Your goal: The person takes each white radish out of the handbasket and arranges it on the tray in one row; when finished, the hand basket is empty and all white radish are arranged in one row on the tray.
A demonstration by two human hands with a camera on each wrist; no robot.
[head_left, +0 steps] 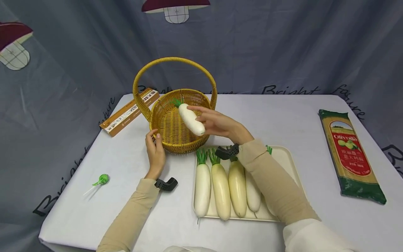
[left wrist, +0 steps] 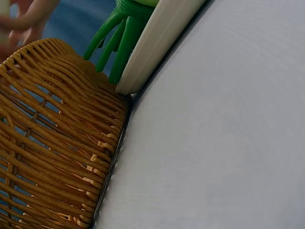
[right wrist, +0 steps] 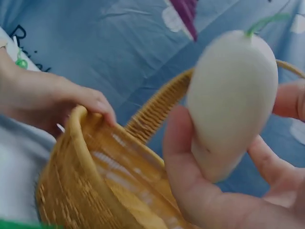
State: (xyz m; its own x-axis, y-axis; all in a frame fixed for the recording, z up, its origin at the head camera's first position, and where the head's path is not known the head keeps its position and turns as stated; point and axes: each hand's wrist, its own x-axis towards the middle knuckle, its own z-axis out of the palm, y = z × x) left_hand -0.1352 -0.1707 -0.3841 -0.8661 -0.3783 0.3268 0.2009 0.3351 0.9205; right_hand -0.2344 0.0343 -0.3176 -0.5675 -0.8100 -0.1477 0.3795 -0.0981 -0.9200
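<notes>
My right hand [head_left: 221,122] holds a white radish [head_left: 190,119] with green leaf stubs, tilted over the round wicker basket [head_left: 179,148]. In the right wrist view, thumb and fingers pinch the radish [right wrist: 233,90] around its lower part, its green end pointing up and away. My left hand [head_left: 155,154] grips the basket's near left rim; the right wrist view shows the left hand's fingers [right wrist: 95,105] laid over that rim. The basket's woven wall [left wrist: 57,133] fills the left side of the left wrist view.
A cream tray [head_left: 283,157] with several radishes [head_left: 221,189] lies right of the basket, partly under my right forearm. A pasta box [head_left: 130,112] lies behind left, a green lollipop [head_left: 103,179] at left, and a spaghetti bag [head_left: 349,150] at right. The basket's handle [head_left: 174,59] arches above.
</notes>
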